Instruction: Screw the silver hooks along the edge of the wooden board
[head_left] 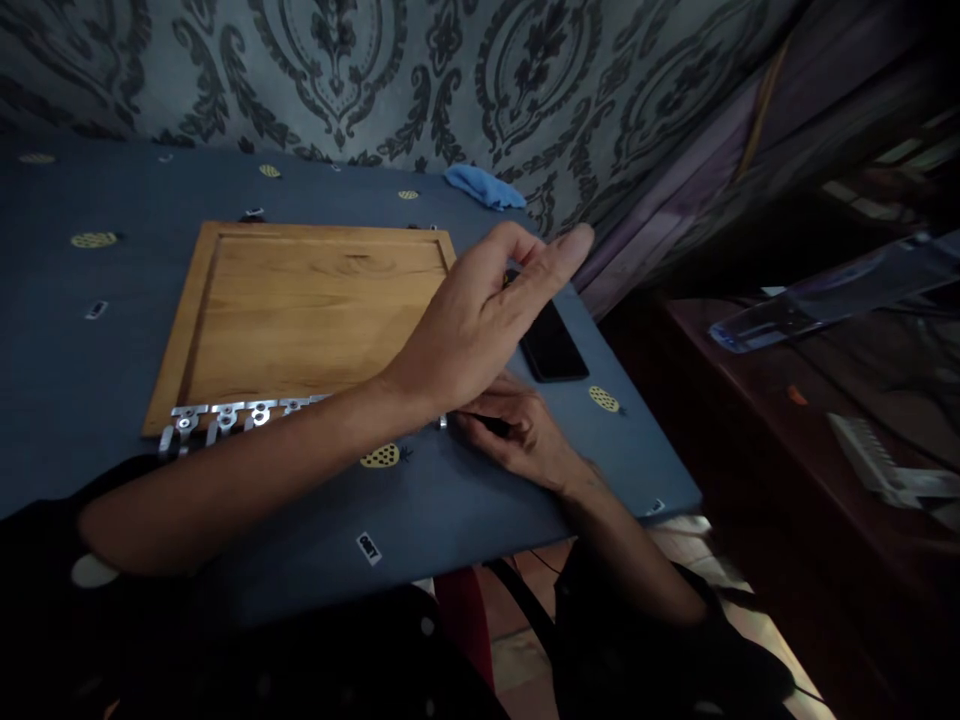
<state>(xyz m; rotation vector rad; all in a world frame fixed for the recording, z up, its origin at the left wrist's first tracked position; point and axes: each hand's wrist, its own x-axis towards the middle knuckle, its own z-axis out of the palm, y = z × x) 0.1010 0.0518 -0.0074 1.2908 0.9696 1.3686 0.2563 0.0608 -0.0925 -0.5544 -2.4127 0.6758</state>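
My left hand [480,310] is above the right front corner of a wooden panel with a raised rim [322,310]. Its thumb points up and right, and the other fingers curl away from me, mostly hidden. A small dark and yellow bit shows beside the thumb, too little to name. Lower down, my right hand [517,430] is closed at that same corner, fingertips pinched, with what they hold out of sight. Along the panel's front edge runs a row of silver metal hooks [260,412], partly covered by my left forearm.
A black phone [553,345] lies right of the panel on the blue pineapple-print tablecloth [300,560]. A blue cloth [486,187] rests at the back by the patterned curtain [337,70]. To the right, a dark red table [750,400] bears a clear plastic object [817,300].
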